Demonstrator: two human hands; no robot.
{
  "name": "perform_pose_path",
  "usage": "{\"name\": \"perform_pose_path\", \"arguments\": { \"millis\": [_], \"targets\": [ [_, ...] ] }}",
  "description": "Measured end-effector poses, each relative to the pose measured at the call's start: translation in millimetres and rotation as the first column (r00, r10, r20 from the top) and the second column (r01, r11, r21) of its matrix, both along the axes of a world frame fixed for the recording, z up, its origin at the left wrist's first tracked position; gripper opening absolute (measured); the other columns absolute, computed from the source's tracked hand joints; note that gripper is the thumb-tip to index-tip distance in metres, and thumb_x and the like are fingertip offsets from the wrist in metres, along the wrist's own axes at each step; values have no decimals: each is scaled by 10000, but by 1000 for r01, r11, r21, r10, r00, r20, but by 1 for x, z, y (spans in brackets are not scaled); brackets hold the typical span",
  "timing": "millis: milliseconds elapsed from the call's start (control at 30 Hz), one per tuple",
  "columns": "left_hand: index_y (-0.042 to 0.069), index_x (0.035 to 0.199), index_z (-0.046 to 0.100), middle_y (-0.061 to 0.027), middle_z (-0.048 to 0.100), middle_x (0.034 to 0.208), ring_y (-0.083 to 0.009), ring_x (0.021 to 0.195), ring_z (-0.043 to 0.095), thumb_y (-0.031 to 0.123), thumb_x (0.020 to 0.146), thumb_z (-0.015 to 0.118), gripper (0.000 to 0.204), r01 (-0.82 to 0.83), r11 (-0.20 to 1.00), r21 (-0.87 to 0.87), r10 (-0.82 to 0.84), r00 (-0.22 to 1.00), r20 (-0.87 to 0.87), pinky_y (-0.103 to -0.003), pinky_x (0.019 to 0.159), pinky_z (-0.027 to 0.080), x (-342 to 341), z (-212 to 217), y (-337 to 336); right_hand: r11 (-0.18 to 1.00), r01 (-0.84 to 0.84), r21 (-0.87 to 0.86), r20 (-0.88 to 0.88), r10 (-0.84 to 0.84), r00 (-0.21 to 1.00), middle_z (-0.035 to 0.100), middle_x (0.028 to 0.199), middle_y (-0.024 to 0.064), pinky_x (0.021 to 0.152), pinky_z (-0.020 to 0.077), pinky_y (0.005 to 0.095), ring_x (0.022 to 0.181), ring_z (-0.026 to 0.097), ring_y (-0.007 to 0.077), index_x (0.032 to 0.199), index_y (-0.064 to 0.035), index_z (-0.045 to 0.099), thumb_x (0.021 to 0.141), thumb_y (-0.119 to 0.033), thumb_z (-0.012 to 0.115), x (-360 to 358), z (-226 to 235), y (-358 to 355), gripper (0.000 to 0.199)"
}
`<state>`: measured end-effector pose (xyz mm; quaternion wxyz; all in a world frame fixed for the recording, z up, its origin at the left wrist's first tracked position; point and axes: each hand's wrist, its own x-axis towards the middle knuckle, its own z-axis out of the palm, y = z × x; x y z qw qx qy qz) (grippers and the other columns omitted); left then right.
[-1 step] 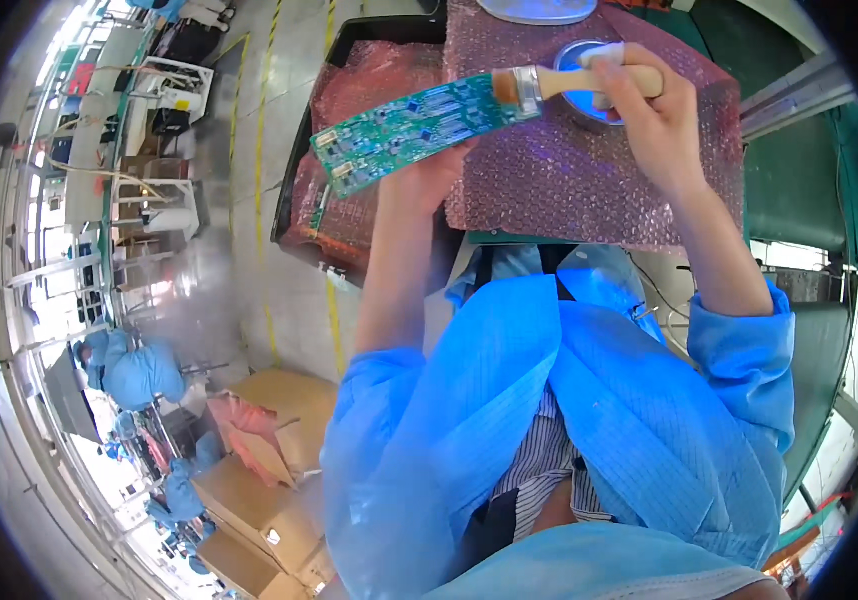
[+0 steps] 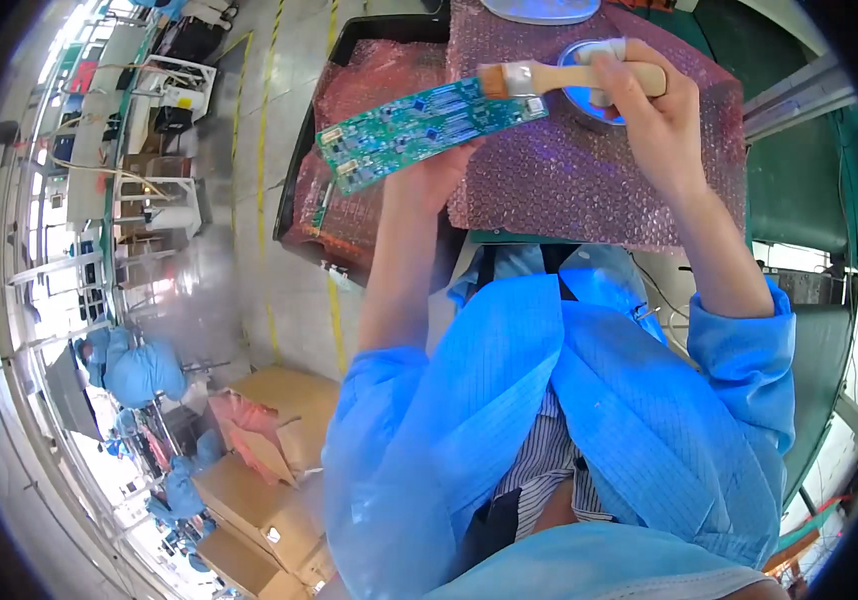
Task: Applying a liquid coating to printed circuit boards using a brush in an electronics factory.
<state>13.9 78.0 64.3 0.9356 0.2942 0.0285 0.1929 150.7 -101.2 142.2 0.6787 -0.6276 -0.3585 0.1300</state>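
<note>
A long green circuit board [image 2: 429, 125] is held tilted above the bubble wrap and the black bin. My left hand [image 2: 439, 175] supports it from below, closed on it, with most of its fingers hidden under the board. My right hand [image 2: 661, 112] is closed round the pale wooden handle of a paintbrush [image 2: 569, 80]. The brown bristles lie over the right part of the board's upper face and seem to touch it. Just beneath the handle and fingers stands an open round tin [image 2: 581, 100], its inside lit blue and partly hidden by my right hand.
Pink bubble wrap [image 2: 589, 190] covers the work surface. At its left stands a black bin [image 2: 291, 190] lined with the same wrap, with another narrow green board [image 2: 322, 212] inside. A pale round-edged object [image 2: 539, 8] sits at the far edge. Cardboard boxes [image 2: 259, 500] stand lower left.
The brush has shifted left along the circuit board, so its right end now shows beyond the bristles. The board has moved very slightly right. Both hands keep their holds.
</note>
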Motion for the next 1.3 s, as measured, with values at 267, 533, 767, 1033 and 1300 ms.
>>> {"name": "perform_pose_path", "arguments": {
  "millis": [267, 533, 767, 1033, 1300],
  "targets": [
    [109, 1171, 483, -78, 503, 1209, -236, 1094, 483, 352, 837, 539, 418, -6, 998, 62, 8, 1000, -20, -401, 862, 421, 6, -9, -10, 976, -171, 136, -26, 176, 984, 587, 686, 13, 540, 436, 216, 626, 533, 57, 917, -8, 608, 871, -160, 531, -31, 4, 24, 176],
    [108, 1073, 550, -90, 541, 1156, -248, 1040, 519, 332, 832, 549, 330, -59, 989, 136, 53, 997, 51, -398, 822, 448, 4, -21, -8, 970, -154, 190, -72, 170, 983, 573, 699, 6, 550, 405, 186, 638, 505, 41, 948, -2, 600, 878, -154, 526, -43, 7, 10, 184],
    [79, 1053, 571, -104, 547, 1147, -265, 1092, 480, 351, 757, 647, 410, -90, 996, 24, 91, 994, -62, -414, 901, 403, -7, -22, 3, 984, 76, -160, -119, -96, 988, 595, 732, 40, 568, 428, 200, 667, 529, 53, 924, -1, 609, 842, -99, 548, -30, 11, 7, 142],
    [68, 1041, 578, -110, 562, 1120, -280, 1040, 516, 314, 828, 556, 326, -127, 992, -1, 127, 990, -58, -423, 867, 427, -3, -20, 3, 997, -65, -52, -25, 63, 998, 568, 682, 5, 551, 429, 214, 638, 531, 65, 912, -20, 609, 839, -96, 532, -28, -10, 2, 131],
    [64, 1072, 570, -126, 559, 1130, -300, 1078, 489, 333, 841, 523, 357, -145, 968, 204, 170, 979, -112, -445, 886, 406, -2, -15, -3, 996, -47, 71, -42, 51, 998, 581, 681, 15, 540, 407, 197, 623, 515, 48, 938, -36, 625, 851, -160, 544, -18, -16, -5, 172]
  ]
}}
